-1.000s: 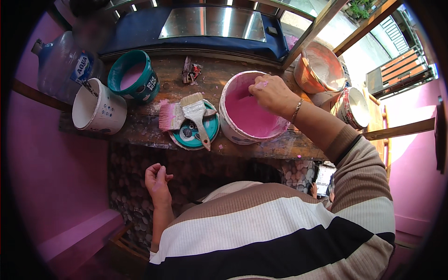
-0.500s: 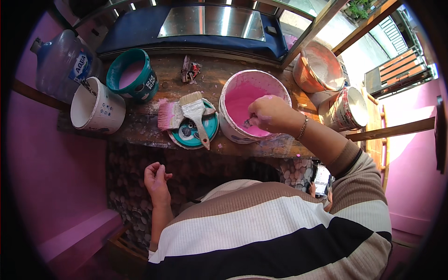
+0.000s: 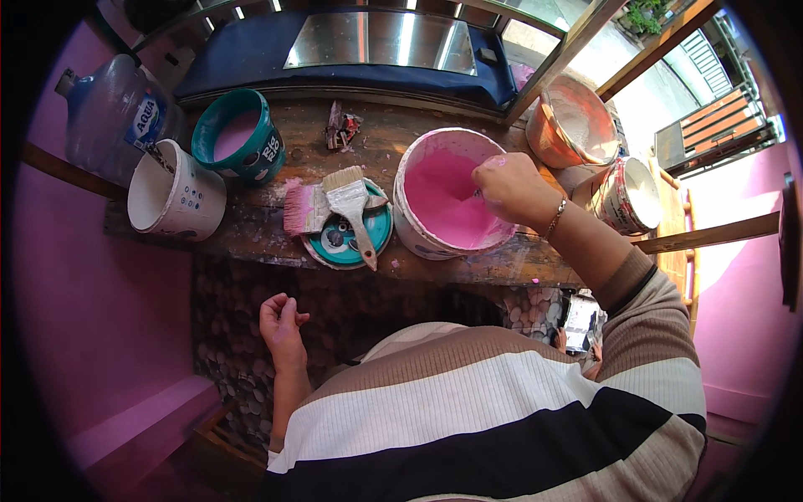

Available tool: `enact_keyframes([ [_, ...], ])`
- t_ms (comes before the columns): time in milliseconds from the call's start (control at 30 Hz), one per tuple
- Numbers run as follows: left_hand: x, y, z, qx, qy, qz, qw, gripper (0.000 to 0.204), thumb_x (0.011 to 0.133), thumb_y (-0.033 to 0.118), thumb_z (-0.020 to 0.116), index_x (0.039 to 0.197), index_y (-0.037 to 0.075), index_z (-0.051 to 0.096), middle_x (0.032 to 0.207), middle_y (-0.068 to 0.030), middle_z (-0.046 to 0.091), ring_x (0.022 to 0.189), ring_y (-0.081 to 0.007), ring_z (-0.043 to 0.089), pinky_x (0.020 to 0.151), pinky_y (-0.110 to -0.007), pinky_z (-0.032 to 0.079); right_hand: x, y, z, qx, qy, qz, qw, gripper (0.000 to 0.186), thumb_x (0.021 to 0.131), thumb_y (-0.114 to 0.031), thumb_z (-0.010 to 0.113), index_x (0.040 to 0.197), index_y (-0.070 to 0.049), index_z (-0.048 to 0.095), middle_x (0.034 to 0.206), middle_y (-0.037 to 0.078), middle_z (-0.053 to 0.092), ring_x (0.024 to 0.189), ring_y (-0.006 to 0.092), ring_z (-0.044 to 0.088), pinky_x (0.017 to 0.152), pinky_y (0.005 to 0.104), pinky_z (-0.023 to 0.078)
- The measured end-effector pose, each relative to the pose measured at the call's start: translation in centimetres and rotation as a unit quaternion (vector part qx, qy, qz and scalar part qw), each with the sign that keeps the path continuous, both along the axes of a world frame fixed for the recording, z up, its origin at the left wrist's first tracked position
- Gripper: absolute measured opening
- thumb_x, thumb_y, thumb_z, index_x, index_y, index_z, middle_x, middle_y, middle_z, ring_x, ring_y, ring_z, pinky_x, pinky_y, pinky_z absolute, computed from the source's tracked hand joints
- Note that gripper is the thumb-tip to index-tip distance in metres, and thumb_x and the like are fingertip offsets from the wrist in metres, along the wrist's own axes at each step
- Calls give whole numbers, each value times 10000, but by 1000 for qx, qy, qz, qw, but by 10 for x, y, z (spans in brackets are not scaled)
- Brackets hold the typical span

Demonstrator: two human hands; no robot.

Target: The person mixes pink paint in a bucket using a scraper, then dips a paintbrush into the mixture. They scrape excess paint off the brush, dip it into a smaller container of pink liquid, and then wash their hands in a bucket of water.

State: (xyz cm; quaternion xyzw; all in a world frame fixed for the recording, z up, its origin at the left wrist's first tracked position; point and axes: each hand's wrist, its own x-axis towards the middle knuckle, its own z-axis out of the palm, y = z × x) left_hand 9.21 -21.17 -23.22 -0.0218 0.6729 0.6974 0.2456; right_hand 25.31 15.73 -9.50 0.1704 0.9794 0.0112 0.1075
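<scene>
My right hand point(image 3: 512, 188) is closed over the right side of a white bucket point(image 3: 403, 201) of pink paint point(image 3: 447, 197). A small greyish bit of something shows below its fingers; most of it is hidden by the hand and the paint. My left hand point(image 3: 283, 325) hangs in front of the table edge, fingers curled in and thumb against them, with nothing visible in it. Left of the bucket, a brush with pink bristles point(image 3: 303, 209) and a brush with pale bristles point(image 3: 347, 194) lie on a teal lid point(image 3: 376, 227).
A teal pail point(image 3: 266, 138) with pale pink paint, a white pail point(image 3: 201, 201) and a big water bottle point(image 3: 100, 125) stand at left. An orange basin point(image 3: 548, 125) and a spattered tub point(image 3: 606, 197) are at right. A crumpled wrapper point(image 3: 341, 130) lies on the wooden table point(image 3: 305, 125).
My right hand has moved right and slightly away from me, from over the paint's middle toward the bucket's right rim. The left hand has stayed put.
</scene>
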Motion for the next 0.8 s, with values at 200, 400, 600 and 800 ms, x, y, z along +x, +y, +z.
enact_keyframes([
  [200,3,7,-1,-9,0,-8,1000,164,894,72,608,1038,41,537,919,-20,535,667,-91,561,614,-243,511,-2,-30,-5,-116,-28,6,993,171,761,-202,640,823,-48,683,820,158,672,821,328,659,710,448,513],
  [400,2,20,2,-11,7,-31,999,164,893,78,609,1033,33,538,925,-25,536,656,-92,563,607,-239,505,-19,-13,-26,-74,131,-8,989,155,777,-191,608,829,-60,675,826,160,668,811,336,656,716,448,511],
  [600,3,20,-1,-14,7,-32,999,164,890,74,611,1030,28,539,930,-28,535,656,-92,564,601,-236,507,-8,11,-24,27,151,-3,988,132,780,-164,604,853,-70,658,834,137,644,818,330,635,734,427,500],
  [800,3,18,-5,-12,6,-23,1000,162,889,71,611,1027,25,540,931,-32,536,661,-92,564,597,-235,510,3,-17,0,-27,12,-7,1000,114,719,-79,565,743,-24,663,741,162,653,737,341,647,649,443,504],
])
